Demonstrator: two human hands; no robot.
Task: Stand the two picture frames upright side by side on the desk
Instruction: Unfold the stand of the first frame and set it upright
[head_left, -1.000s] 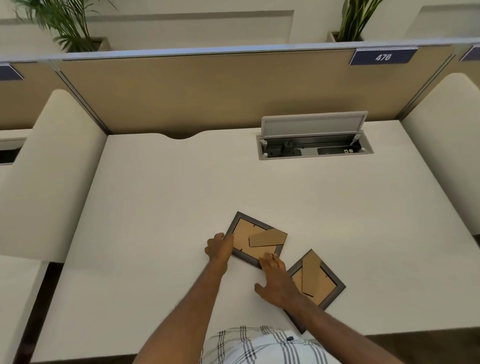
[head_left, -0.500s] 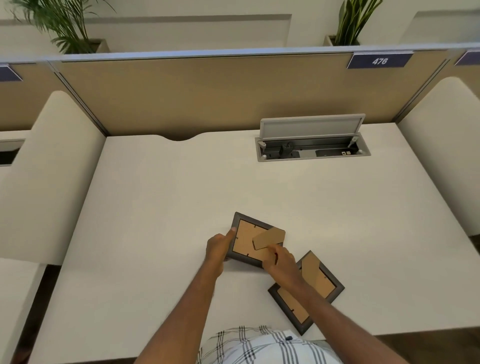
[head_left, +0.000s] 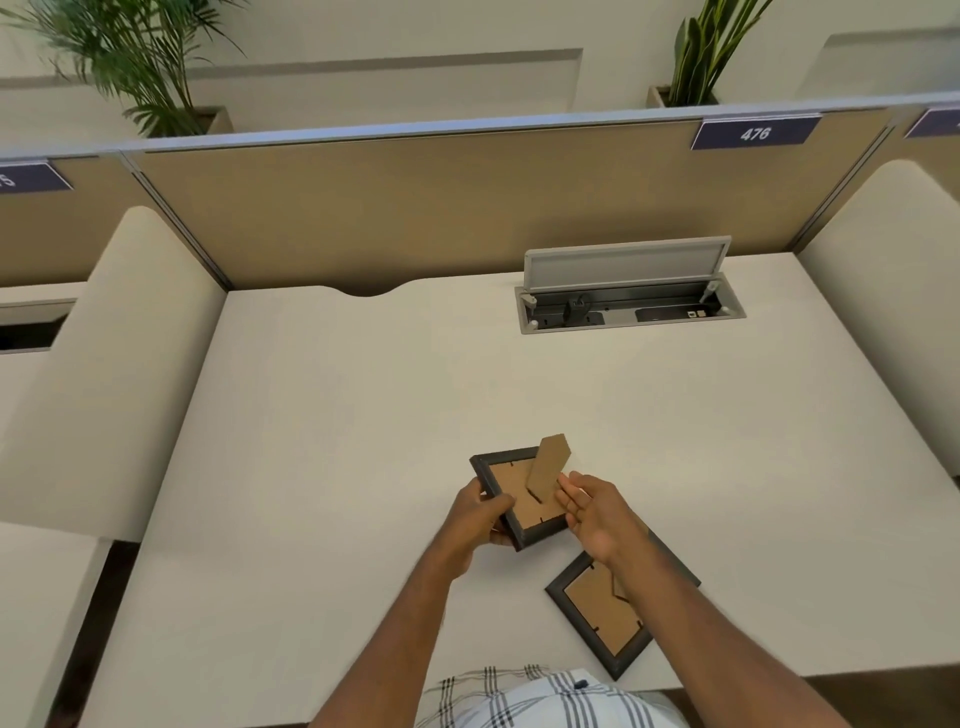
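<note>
Two dark-framed picture frames show their brown cardboard backs. My left hand (head_left: 480, 519) grips the left edge of the first frame (head_left: 511, 493), lifted a little off the desk (head_left: 363, 467) near its front. Its cardboard stand (head_left: 548, 465) sticks up, swung out from the back. My right hand (head_left: 592, 512) is beside the frame's right edge, fingers apart, close to the stand. The second frame (head_left: 602, 618) lies flat, back up, at the desk's front right, partly under my right forearm.
An open cable hatch (head_left: 628, 296) with a raised grey lid sits in the desk at the back right. A tan partition (head_left: 415, 208) closes the far side. Rounded cream dividers (head_left: 104, 364) stand left and right. Two potted plants rise behind the partition.
The first frame has come up off the desk in my left hand and turned. Its cardboard stand has swung from flat to sticking up. My right hand moved off the second frame.
</note>
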